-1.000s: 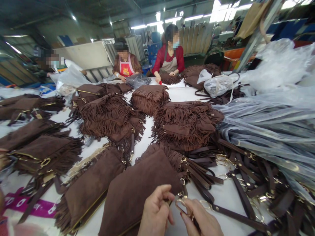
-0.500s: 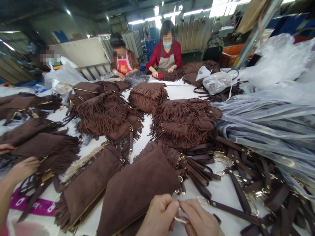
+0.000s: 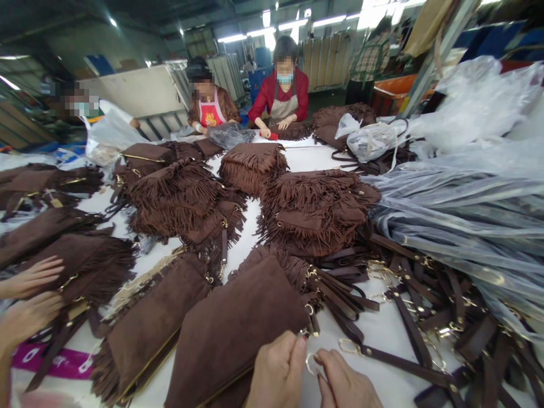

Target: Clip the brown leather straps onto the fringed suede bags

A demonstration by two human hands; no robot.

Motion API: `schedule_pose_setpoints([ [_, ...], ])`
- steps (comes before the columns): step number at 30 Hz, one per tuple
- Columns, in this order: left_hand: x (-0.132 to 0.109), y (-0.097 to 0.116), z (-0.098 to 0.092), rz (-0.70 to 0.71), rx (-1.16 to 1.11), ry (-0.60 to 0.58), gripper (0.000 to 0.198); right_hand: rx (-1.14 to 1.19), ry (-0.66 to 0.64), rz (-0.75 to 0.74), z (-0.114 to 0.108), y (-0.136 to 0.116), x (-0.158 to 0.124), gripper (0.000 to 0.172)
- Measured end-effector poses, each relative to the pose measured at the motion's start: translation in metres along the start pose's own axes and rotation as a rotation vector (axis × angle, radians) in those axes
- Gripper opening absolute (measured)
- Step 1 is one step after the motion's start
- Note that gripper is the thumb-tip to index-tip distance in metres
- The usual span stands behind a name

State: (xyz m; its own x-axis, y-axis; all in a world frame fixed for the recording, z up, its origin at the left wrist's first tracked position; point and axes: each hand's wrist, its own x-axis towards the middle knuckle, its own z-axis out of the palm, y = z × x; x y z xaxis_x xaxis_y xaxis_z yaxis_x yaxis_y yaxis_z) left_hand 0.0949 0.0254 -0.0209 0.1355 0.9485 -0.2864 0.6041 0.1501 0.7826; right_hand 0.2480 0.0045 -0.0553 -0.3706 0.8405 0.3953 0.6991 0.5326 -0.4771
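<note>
A dark brown suede-like bag (image 3: 238, 323) with a gold zip lies in front of me. My left hand (image 3: 278, 368) is closed at the bag's right corner, thumb and finger pinched by a small metal fitting (image 3: 303, 332) there. Just right of it, my right hand (image 3: 346, 377) pinches a small gold-coloured open ring (image 3: 310, 364). A slim gap separates the two hands. Beyond them, a brown wrist strap (image 3: 408, 362) with a gold clasp lies on the white table. A second brown bag (image 3: 155, 323) with fringe rests to the left.
Piles of fringed brown bags (image 3: 314, 209) stand mid-table. Loose straps (image 3: 450, 317) heap at right, beside plastic-wrapped bundles (image 3: 446, 198). At left, another person's hands (image 3: 36, 309) rest on a bag. Two seated people (image 3: 283, 93) work across the table.
My hands have drawn apart, the right one keeping the gold ring. My left fingers have shifted up to the bag's corner. The neighbour's second hand now lies flatter on the bag.
</note>
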Motion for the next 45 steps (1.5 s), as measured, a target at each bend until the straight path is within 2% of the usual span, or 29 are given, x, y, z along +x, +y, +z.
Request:
schedule_pose_setpoints([
  [3, 0.008, 0.001, 0.000, 0.412, 0.496, 0.378, 0.026, 0.053, 0.012, 0.138, -0.008, 0.008, 0.003, 0.020],
  [5, 0.015, 0.001, 0.006, 0.527, 0.733, 0.474, 0.035, 0.060, -0.005, 0.165, -0.011, 0.016, 0.004, 0.021],
  [9, 0.029, 0.002, 0.022, 0.460, 0.930, 0.466, 0.037, -0.015, 0.012, 0.181, -0.005, 0.029, 0.011, 0.019],
  [12, 0.034, 0.003, 0.023, 0.479, 0.943, 0.455, 0.034, -0.114, 0.086, 0.167, 0.004, 0.035, 0.023, 0.019],
  [15, 0.039, 0.004, 0.015, 0.476, 0.799, 0.453, 0.023, -0.157, 0.131, 0.145, 0.010, 0.037, 0.039, 0.021],
  [19, 0.045, 0.007, 0.003, 0.304, 0.587, 0.369, 0.014, -0.152, 0.145, 0.087, 0.015, 0.036, 0.059, 0.021],
  [24, 0.049, 0.014, -0.004, 0.123, 0.373, 0.269, 0.015, -0.169, 0.132, 0.055, 0.021, 0.036, 0.073, 0.023],
  [30, 0.051, 0.016, -0.007, 0.050, 0.247, 0.225, 0.018, -0.155, 0.094, 0.048, 0.023, 0.039, 0.076, 0.024],
  [34, 0.051, 0.016, -0.006, 0.074, 0.314, 0.198, 0.019, -0.153, 0.092, 0.062, 0.023, 0.039, 0.075, 0.023],
  [40, 0.052, 0.014, -0.001, 0.144, 0.598, 0.178, 0.021, -0.134, 0.060, 0.088, 0.023, 0.036, 0.073, 0.023],
  [45, 0.053, 0.013, -0.001, 0.155, 0.630, 0.187, 0.021, -0.114, 0.030, 0.105, 0.026, 0.035, 0.071, 0.021],
])
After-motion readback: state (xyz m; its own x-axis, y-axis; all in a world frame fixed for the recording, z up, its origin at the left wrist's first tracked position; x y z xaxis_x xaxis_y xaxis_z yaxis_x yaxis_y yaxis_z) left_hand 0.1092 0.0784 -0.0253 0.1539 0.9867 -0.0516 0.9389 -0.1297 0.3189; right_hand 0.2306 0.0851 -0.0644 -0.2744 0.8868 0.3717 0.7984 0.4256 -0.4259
